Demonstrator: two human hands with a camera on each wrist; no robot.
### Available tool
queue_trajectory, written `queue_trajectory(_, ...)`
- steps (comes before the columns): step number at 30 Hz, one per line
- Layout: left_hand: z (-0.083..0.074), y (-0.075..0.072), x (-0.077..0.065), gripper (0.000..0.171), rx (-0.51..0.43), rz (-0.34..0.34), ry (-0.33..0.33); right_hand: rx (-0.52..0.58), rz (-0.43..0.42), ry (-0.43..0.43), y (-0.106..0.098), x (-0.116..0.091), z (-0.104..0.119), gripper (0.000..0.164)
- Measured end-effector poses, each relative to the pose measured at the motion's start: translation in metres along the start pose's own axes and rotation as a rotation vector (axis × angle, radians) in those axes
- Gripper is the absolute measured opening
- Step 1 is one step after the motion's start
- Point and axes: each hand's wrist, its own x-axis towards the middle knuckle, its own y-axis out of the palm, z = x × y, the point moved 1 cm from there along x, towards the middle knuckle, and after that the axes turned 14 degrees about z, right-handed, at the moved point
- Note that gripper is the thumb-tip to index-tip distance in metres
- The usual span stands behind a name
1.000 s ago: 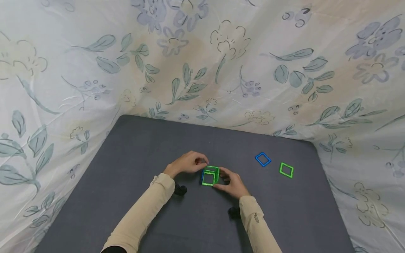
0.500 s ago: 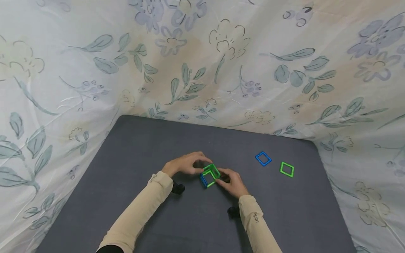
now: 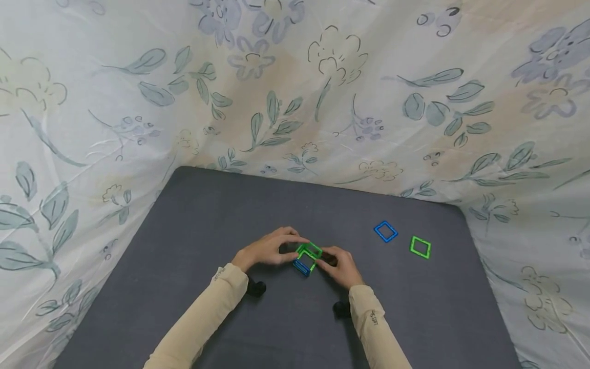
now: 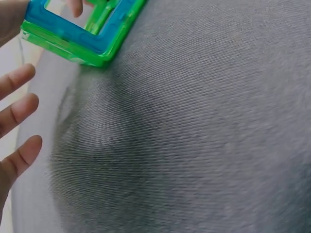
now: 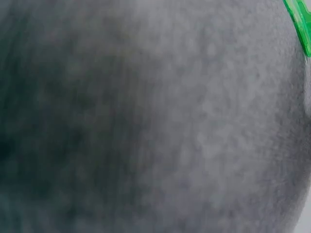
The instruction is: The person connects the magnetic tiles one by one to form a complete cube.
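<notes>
A small cube of green and blue magnetic tiles [image 3: 301,268] is between my two hands near the middle of the dark table. My left hand [image 3: 266,249] pinches its left and far sides with thumb and index finger. In the left wrist view the other left fingertips [image 4: 22,109] hang apart from the cube, and a blue tile [image 4: 63,24] lies against green edging. From the right, my right hand [image 3: 343,267] grips the cube with thumb and fingers. Only a green corner [image 5: 302,26] shows in the right wrist view, where the right hand is out of frame.
A loose blue square tile [image 3: 380,225] and a loose green square tile [image 3: 412,244] lie flat at the right of the table [image 3: 221,205]. Behind the table hangs a floral curtain [image 3: 295,77]. Black wrist cameras sit under both sleeves.
The cube has turned counterclockwise as seen from above, its blue side swinging from the left to the near side. My left thumb and index finger have come in onto it; the right hand stays nearly in place.
</notes>
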Motion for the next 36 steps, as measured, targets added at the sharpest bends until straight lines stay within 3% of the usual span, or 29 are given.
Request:
queue_trajectory(10,0.001,0.018,-0.006,0.051,-0.007,-0.110,-0.020,-0.102,-0.068,0.001,-0.027,-0.019,-0.022,0.032)
queue_trajectory(13,0.002,0.022,-0.008,0.052,-0.020,-0.122,-0.025,-0.169,-0.122,0.041,-0.049,-0.030,-0.032,0.039)
queue_trajectory(18,0.002,0.028,-0.010,0.055,-0.044,-0.151,-0.041,-0.287,-0.166,0.194,-0.107,-0.050,-0.054,0.061)
queue_trajectory(21,0.002,0.031,-0.012,0.056,-0.059,-0.171,-0.046,-0.348,-0.138,0.282,-0.142,-0.063,-0.068,0.079)
queue_trajectory(26,0.002,0.035,-0.013,0.057,-0.084,-0.195,-0.064,-0.432,-0.051,0.342,-0.187,-0.082,-0.096,0.098)
queue_trajectory(30,0.001,0.037,-0.013,0.057,-0.098,-0.203,-0.078,-0.479,0.009,0.381,-0.210,-0.090,-0.107,0.105)
queue_trajectory(36,0.000,0.036,-0.012,0.058,-0.105,-0.207,-0.092,-0.530,0.092,0.425,-0.236,-0.085,-0.110,0.114)
